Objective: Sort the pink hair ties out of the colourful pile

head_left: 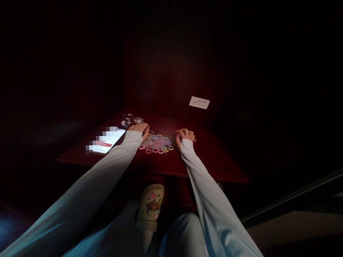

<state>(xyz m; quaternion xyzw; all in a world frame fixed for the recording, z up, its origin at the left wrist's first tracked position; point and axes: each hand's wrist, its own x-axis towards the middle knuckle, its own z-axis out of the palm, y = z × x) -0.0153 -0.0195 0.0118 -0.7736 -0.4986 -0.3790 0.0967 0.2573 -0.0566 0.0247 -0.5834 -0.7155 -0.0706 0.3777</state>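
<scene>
A pile of small coloured rings (pixel 160 142) lies on the dark red table (pixel 163 165). My left hand (pixel 140 130) rests at the pile's upper left edge, its fingers curved over the tabletop; their tips are partly hidden, and whether they hold anything cannot be made out. To the right of the pile, apart from it, is my right hand (pixel 185 135) with fingers bent toward the thumb. Something small and pinkish shows by those fingers, too small to name. Round clear containers (pixel 129 118) stand just beyond my left hand.
A lit phone (pixel 107 141) lies at the table's left side. A white socket plate (pixel 199 102) is on the wall behind. Below the front edge are a cream clog (pixel 150 207) with charms and my knees.
</scene>
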